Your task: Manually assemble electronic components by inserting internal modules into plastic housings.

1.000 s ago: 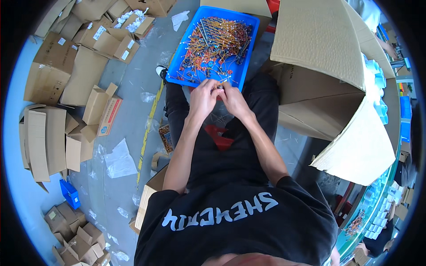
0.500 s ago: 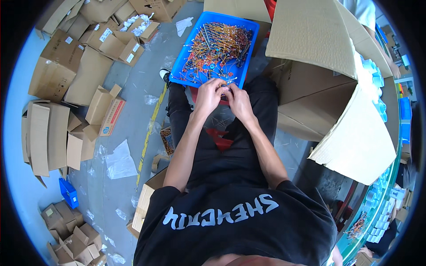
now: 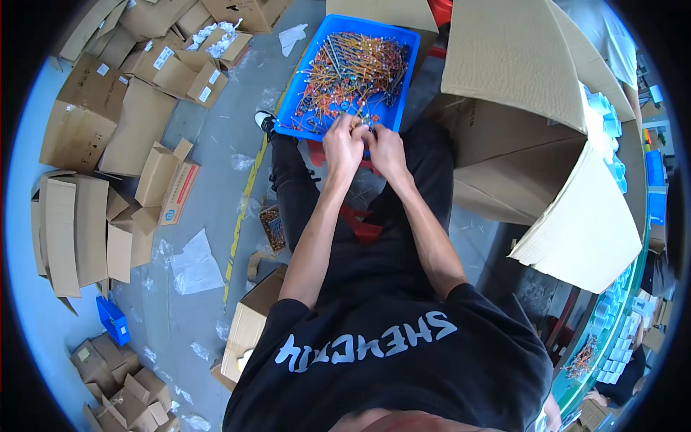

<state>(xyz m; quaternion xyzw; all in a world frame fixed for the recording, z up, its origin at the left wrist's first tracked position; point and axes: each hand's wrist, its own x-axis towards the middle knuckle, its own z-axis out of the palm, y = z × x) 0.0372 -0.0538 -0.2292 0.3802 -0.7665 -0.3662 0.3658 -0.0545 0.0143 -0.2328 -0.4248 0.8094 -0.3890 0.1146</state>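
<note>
A blue plastic tray [image 3: 306, 86] sits ahead of my knees, piled with several thin orange and multicoloured wires [image 3: 353, 68]. My left hand [image 3: 342, 147] and my right hand [image 3: 387, 150] meet at the tray's near edge. Fingertips of both hands pinch together around a small wire piece, which is too small to see clearly. My forearms run up from my black T-shirt over my dark trousers.
A big open cardboard box [image 3: 533, 122] stands close on my right. Flattened and folded cartons [image 3: 108, 144] and plastic scraps litter the grey floor on my left. A small blue bin [image 3: 113, 320] lies lower left. A yellow floor line [image 3: 245, 209] runs beside my left leg.
Both hands have stayed together at the tray's near edge, with only small finger movements. The view has shifted slightly.
</note>
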